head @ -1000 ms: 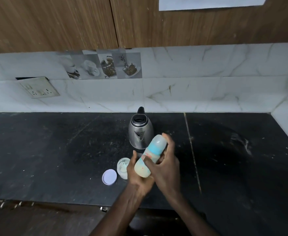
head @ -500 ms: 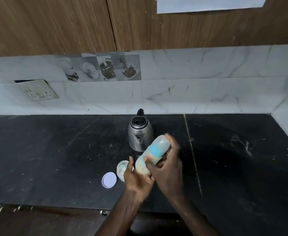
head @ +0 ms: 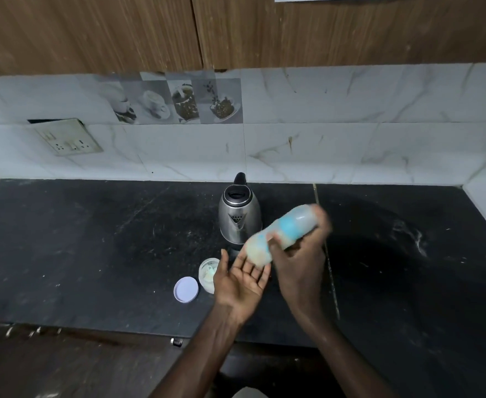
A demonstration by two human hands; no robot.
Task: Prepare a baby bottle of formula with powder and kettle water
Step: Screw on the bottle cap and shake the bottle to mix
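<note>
My right hand (head: 300,265) grips a baby bottle (head: 282,234) with a blue collar and pale contents. It is held tilted above the black counter and looks motion-blurred. My left hand (head: 240,280) lies palm up with fingers spread just under the bottle's lower end. A steel kettle (head: 239,216) with a black lid stands behind the hands. A small open powder jar (head: 207,272) sits to the left of my left hand, partly hidden by it, and its round white lid (head: 186,289) lies flat beside it.
The black stone counter (head: 92,248) runs wide to both sides, with its front edge near my arms. A marble-tiled wall (head: 351,133) rises behind and at the right corner. A socket plate (head: 68,137) is on the wall at left. Wooden cabinets (head: 92,30) hang above.
My left hand has let go of the bottle's base and opened palm up. My right hand has swung the bottle up and to the right.
</note>
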